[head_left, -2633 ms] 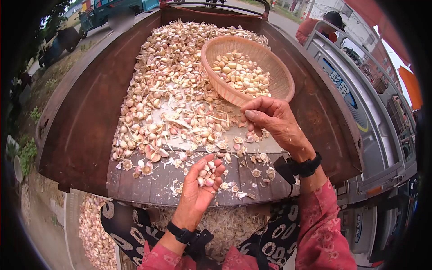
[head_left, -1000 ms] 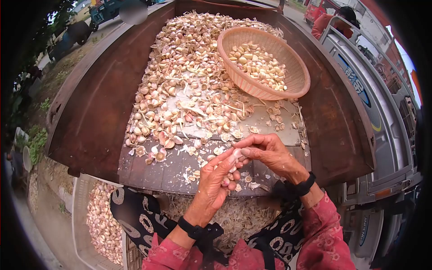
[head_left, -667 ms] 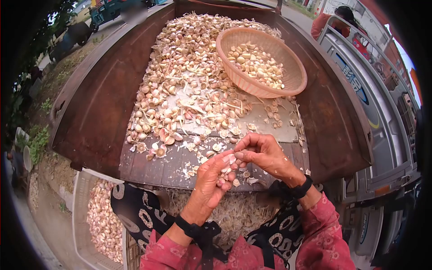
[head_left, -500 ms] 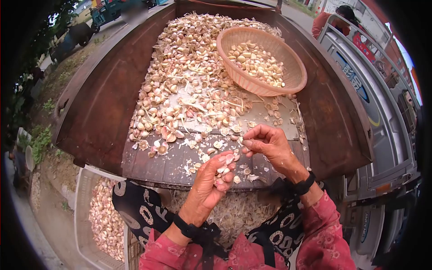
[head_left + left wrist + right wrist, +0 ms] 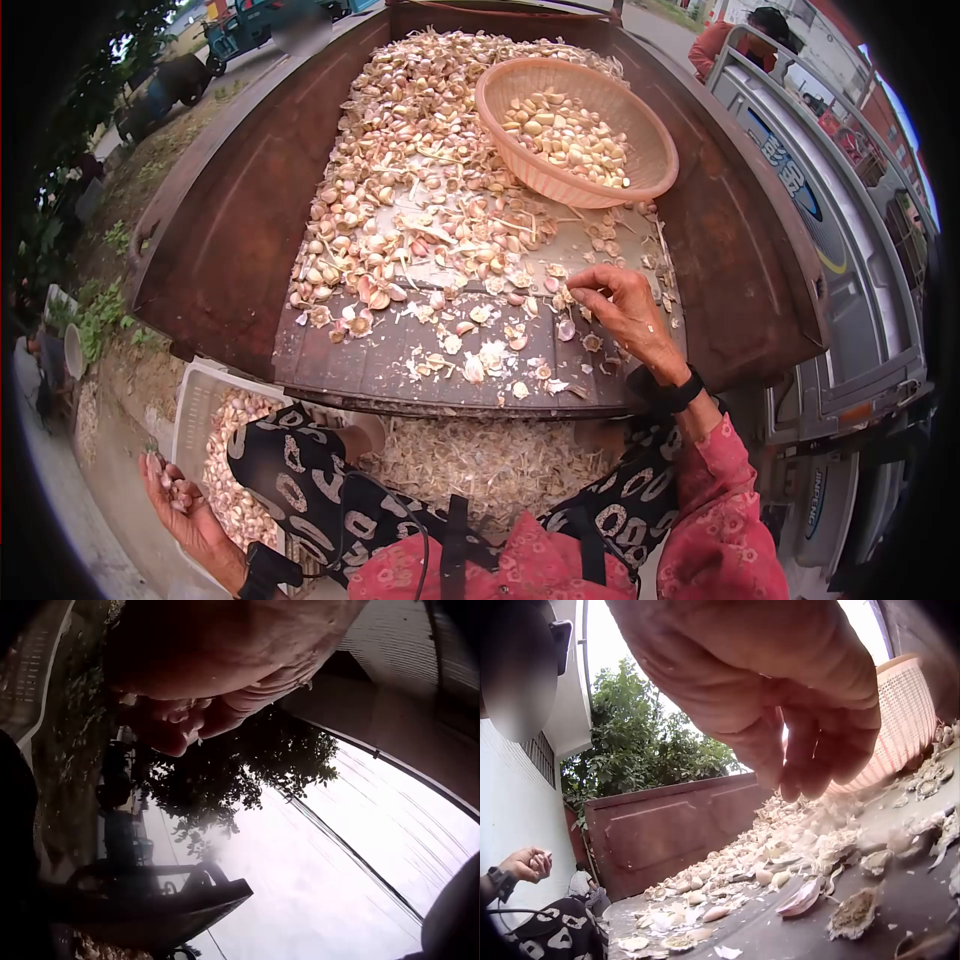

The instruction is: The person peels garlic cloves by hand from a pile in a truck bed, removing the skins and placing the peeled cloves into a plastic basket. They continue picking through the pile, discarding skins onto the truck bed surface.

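Note:
In the head view my left hand (image 5: pixel 192 520) is at the far lower left, beside the pale plastic crate (image 5: pixel 187 405). Its fingers are curled around a few garlic cloves (image 5: pixel 177 490); the left wrist view shows those fingers dark and bent. My right hand (image 5: pixel 625 312) hangs over the front right of the brown cart bed (image 5: pixel 330 375), palm down. Its fingers droop loosely with the thumb near the fingertips, and nothing shows between them in the right wrist view. Under it lie a purplish clove (image 5: pixel 800 897) and a dry root base (image 5: pixel 855 913).
A heap of unpeeled garlic (image 5: pixel 400 130) covers the bed's back and left. The pink woven basket (image 5: pixel 545 180) of peeled cloves (image 5: pixel 570 130) stands back right. Rusty walls (image 5: pixel 225 230) flank the bed. Unpeeled cloves (image 5: pixel 240 490) fill the crate. A grey vehicle (image 5: pixel 800 230) stands right.
The hands, together over the front edge moments ago, are apart. My left hand has swung down left to the crate with cloves; the right has moved slightly up and right. Loose skins lie where they met.

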Demonstrator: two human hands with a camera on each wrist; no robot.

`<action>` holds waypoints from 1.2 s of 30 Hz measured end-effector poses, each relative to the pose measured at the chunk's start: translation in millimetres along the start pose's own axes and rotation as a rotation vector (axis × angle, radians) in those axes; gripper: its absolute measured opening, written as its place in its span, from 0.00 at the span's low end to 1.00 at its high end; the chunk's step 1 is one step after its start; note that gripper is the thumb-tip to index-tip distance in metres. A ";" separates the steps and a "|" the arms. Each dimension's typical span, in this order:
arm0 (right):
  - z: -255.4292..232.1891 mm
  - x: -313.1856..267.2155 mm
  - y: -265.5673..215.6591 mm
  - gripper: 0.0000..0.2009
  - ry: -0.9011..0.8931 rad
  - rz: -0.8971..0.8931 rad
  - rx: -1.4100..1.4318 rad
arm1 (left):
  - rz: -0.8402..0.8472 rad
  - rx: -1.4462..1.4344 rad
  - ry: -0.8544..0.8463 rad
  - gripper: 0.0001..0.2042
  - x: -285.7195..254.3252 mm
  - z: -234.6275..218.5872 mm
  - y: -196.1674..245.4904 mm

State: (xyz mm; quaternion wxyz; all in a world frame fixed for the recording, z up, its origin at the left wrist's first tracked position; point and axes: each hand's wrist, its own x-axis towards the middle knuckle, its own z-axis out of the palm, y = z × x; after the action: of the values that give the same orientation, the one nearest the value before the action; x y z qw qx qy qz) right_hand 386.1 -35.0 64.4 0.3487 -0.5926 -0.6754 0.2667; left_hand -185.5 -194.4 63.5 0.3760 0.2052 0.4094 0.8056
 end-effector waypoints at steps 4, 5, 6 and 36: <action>29.5 10.7 7.9 0.07 -0.104 -0.158 -0.123 | 0.744 1.483 -0.274 0.20 -16.9 -95.7 -27.1; 35.3 13.3 10.7 0.07 -0.101 -0.158 -0.119 | 0.748 1.484 -0.276 0.20 -9.0 -116.7 -35.9; 40.2 12.8 13.0 0.07 -0.090 -0.239 -0.285 | 0.692 1.433 -0.137 0.20 2.1 -137.6 -44.1; 38.1 24.1 -6.3 0.08 -0.145 -0.057 0.012 | -0.694 0.495 -0.908 0.11 -46.5 264.8 -223.0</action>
State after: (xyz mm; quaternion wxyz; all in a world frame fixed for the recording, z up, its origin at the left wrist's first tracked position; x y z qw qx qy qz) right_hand 350.9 -10.2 49.6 0.3099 -0.5500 -0.7139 0.3031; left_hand 110.6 -11.4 34.7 0.6938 0.4633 0.4260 0.3500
